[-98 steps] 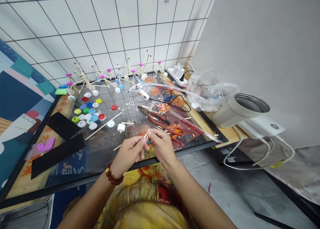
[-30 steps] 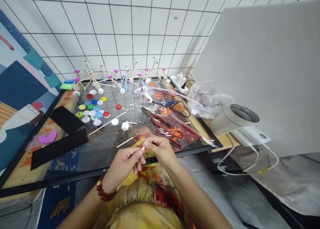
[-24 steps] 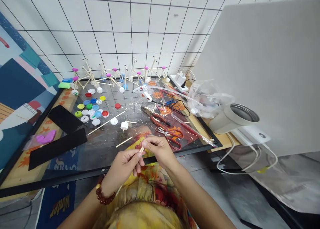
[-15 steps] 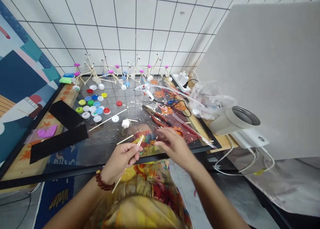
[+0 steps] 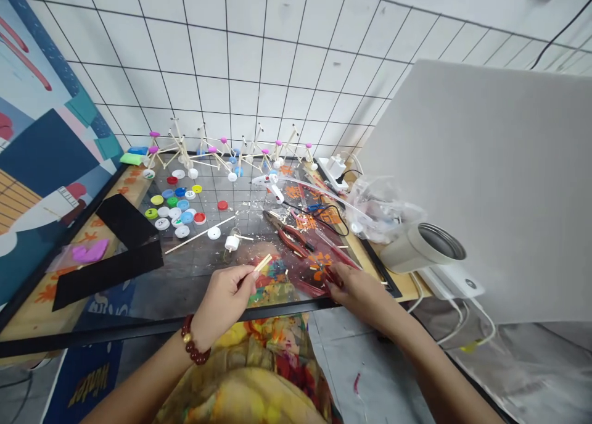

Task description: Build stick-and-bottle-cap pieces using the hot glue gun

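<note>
Short wooden sticks (image 5: 263, 263) stand out from between the thumb and fingers of my left hand (image 5: 226, 297), which is closed on them above the table's near edge. My right hand (image 5: 354, 288) is at the right of the tabletop, its fingers curled over something dark red that they mostly hide. Orange-handled pliers (image 5: 291, 234) lie just beyond that hand. Ahead of my left hand is a white cap piece (image 5: 232, 243) with a stick through it. A loose white cap (image 5: 214, 232) and a long thin stick (image 5: 198, 234) lie to its left.
Stick-and-cap models (image 5: 213, 155) line the back. Several coloured bottle caps (image 5: 172, 202) sit at left, near black strips (image 5: 111, 276) and purple clay (image 5: 90, 251). A glue gun (image 5: 271, 185), plastic bag (image 5: 383, 208) and pale canister (image 5: 416, 251) are towards the right.
My right hand has moved right and down, away from my left hand, and its fingers have closed over the dark red thing. The left hand keeps the sticks; the view has shifted slightly.
</note>
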A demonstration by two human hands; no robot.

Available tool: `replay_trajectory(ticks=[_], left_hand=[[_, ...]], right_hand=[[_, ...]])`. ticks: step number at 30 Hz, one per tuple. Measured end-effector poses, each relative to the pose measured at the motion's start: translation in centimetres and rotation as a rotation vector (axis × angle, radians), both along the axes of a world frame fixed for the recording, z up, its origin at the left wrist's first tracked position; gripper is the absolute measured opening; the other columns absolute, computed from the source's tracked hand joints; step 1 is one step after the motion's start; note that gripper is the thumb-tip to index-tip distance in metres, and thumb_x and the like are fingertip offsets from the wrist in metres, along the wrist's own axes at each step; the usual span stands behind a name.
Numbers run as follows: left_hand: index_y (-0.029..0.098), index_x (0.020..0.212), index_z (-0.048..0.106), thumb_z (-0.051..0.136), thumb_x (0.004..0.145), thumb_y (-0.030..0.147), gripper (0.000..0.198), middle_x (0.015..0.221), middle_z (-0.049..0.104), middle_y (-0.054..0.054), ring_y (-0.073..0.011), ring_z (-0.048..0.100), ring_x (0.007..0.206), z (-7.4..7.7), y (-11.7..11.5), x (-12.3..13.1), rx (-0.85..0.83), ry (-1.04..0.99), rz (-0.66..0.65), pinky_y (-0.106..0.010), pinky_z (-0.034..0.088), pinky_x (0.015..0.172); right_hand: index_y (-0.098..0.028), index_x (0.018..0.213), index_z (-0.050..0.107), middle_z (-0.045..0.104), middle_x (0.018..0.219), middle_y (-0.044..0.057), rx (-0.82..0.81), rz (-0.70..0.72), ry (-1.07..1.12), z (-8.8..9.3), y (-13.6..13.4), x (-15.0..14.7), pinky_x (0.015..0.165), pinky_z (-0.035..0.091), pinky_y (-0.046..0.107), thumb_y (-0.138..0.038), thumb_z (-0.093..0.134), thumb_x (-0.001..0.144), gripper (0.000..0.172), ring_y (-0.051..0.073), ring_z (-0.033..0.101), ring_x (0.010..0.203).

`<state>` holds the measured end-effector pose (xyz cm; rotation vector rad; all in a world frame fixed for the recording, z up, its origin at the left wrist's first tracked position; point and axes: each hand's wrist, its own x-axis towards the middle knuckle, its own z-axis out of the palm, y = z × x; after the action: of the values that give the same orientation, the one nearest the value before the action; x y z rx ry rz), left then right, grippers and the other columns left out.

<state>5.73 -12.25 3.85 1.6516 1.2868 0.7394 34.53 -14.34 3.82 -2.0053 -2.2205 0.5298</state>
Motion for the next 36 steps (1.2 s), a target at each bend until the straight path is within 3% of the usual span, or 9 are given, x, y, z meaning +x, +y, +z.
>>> replay_trajectory(ticks=[3, 5, 10, 24, 26, 28, 30, 32, 36], left_hand=[[0.017, 0.062, 0.058, 0.048, 0.089, 0.043, 0.038, 0.053, 0.050, 0.003, -0.0089, 0.041, 0.048, -0.2, -0.2, 0.6, -0.035, -0.008, -0.002, -0.022, 0.030, 0.050], [0.017, 0.063, 0.059, 0.049, 0.089, 0.044, 0.039, 0.054, 0.053, 0.002, -0.0094, 0.042, 0.048, -0.1, -0.3, 1.1, -0.062, -0.024, 0.000, -0.022, 0.031, 0.050], [0.017, 0.061, 0.059, 0.049, 0.088, 0.043, 0.039, 0.055, 0.054, 0.002, -0.0095, 0.043, 0.047, 0.6, -1.0, 2.1, -0.071, -0.071, -0.023, -0.023, 0.031, 0.050], [0.016, 0.068, 0.065, 0.055, 0.084, 0.038, 0.029, 0.055, 0.056, 0.001, -0.0078, 0.040, 0.041, 1.7, -2.1, 2.5, -0.166, -0.187, -0.044, -0.021, 0.030, 0.045], [0.016, 0.076, 0.069, 0.055, 0.085, 0.037, 0.027, 0.061, 0.062, -0.002, -0.0100, 0.048, 0.045, 1.9, -2.1, 2.3, -0.217, -0.230, -0.053, -0.022, 0.036, 0.047], [0.017, 0.088, 0.072, 0.058, 0.084, 0.036, 0.024, 0.080, 0.069, -0.007, -0.0154, 0.061, 0.065, 2.4, -2.7, 1.5, -0.098, -0.261, 0.025, -0.025, 0.046, 0.058], [0.021, 0.101, 0.074, 0.066, 0.081, 0.033, 0.024, 0.106, 0.069, -0.009, -0.0207, 0.063, 0.096, 3.2, -4.0, 0.4, 0.189, -0.261, 0.214, -0.028, 0.049, 0.079], [0.024, 0.091, 0.077, 0.068, 0.081, 0.033, 0.017, 0.104, 0.069, -0.008, -0.0222, 0.061, 0.099, 4.1, -5.7, -0.3, 0.258, -0.260, 0.275, -0.029, 0.048, 0.085], [0.017, 0.082, 0.078, 0.072, 0.077, 0.044, 0.027, 0.070, 0.065, -0.006, -0.0145, 0.054, 0.063, 5.0, -7.7, 0.6, -0.251, -0.624, 0.138, -0.026, 0.044, 0.058]], right_hand=[[-0.019, 0.093, 0.056, 0.061, 0.079, 0.002, -0.055, -0.077, 0.654, 1.1, 0.1, -1.2, 0.059, 0.041, 0.027, -0.042, 0.055, 0.086, 0.024, 0.014, 0.053, 0.063], [-0.020, 0.092, 0.056, 0.061, 0.075, -0.001, -0.117, -0.169, 1.011, 1.4, 0.5, -3.4, 0.055, 0.040, 0.025, -0.049, 0.070, 0.076, 0.036, 0.011, 0.051, 0.059], [-0.021, 0.080, 0.055, 0.065, 0.071, -0.003, 0.031, -0.307, 1.401, 1.5, 1.7, -8.5, 0.062, 0.048, 0.026, -0.041, 0.092, 0.047, 0.053, 0.012, 0.058, 0.063], [-0.020, 0.076, 0.054, 0.068, 0.065, -0.003, -0.042, -0.276, 1.392, 2.5, 2.1, -8.9, 0.052, 0.045, 0.024, -0.038, 0.092, 0.043, 0.054, 0.012, 0.058, 0.054], [-0.019, 0.076, 0.054, 0.067, 0.063, -0.003, -0.052, -0.279, 1.409, 2.4, 2.5, -8.8, 0.053, 0.045, 0.024, -0.035, 0.093, 0.041, 0.054, 0.012, 0.058, 0.054], [-0.019, 0.075, 0.053, 0.067, 0.063, -0.003, -0.003, -0.281, 1.414, 2.6, 2.6, -8.9, 0.055, 0.045, 0.025, -0.035, 0.092, 0.043, 0.053, 0.012, 0.058, 0.054], [-0.020, 0.075, 0.053, 0.069, 0.067, -0.001, 0.117, -0.276, 1.373, 3.3, 2.1, -9.0, 0.055, 0.047, 0.027, -0.037, 0.091, 0.049, 0.049, 0.013, 0.059, 0.055], [-0.021, 0.077, 0.054, 0.071, 0.071, 0.001, 0.311, -0.253, 1.264, 4.3, 1.0, -9.4, 0.057, 0.049, 0.030, -0.038, 0.087, 0.059, 0.042, 0.016, 0.062, 0.058], [-0.027, 0.086, 0.047, 0.073, 0.071, -0.003, 0.902, -0.050, 1.040, 4.7, -1.7, -10.6, 0.084, 0.053, 0.045, -0.025, 0.076, 0.076, 0.031, 0.019, 0.069, 0.063]])
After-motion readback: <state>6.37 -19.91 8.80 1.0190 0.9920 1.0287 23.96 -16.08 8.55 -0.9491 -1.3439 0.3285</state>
